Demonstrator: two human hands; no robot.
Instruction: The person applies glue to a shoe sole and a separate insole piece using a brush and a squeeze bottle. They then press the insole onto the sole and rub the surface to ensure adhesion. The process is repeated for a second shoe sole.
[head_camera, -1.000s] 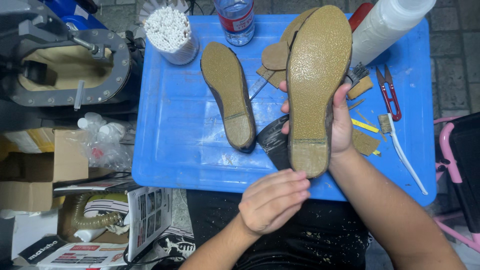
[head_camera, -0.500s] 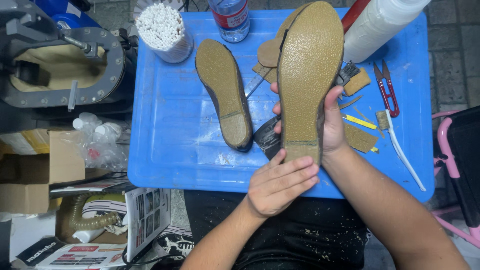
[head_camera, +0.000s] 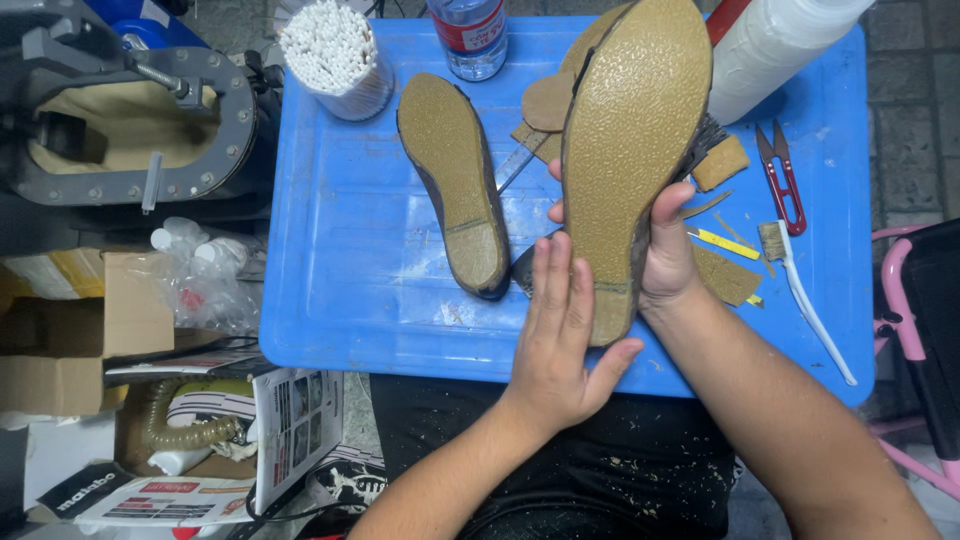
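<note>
A blue tray (head_camera: 340, 290) lies across the lap, its near edge running just above the dark trousers (head_camera: 560, 450); bare blue stretches along its 9 o'clock side and near-left corner, the widest free room; the 3 o'clock side is crowded with red snips (head_camera: 782, 180), a brush (head_camera: 800, 290), a yellow strip (head_camera: 722, 242) and tan scraps (head_camera: 722, 275); at 12 o'clock stand a cup of swabs (head_camera: 335, 55), a bottle (head_camera: 470, 35) and a white roll (head_camera: 775, 50); a grey machine (head_camera: 120, 130) sits off the tray at 10 o'clock; the right hand (head_camera: 665, 245) is closed round the heel end of a raised shoe (head_camera: 630, 140), sole up, toe pointing to 12 o'clock, thumb on its right edge; the left hand (head_camera: 560, 330) lies flat and open, fingers (head_camera: 555, 280) pressed on the sole's heel, gripping nothing; a 2nd shoe (head_camera: 455, 185) rests sole up on the tray, just left at 9 o'clock of the held one.
</note>
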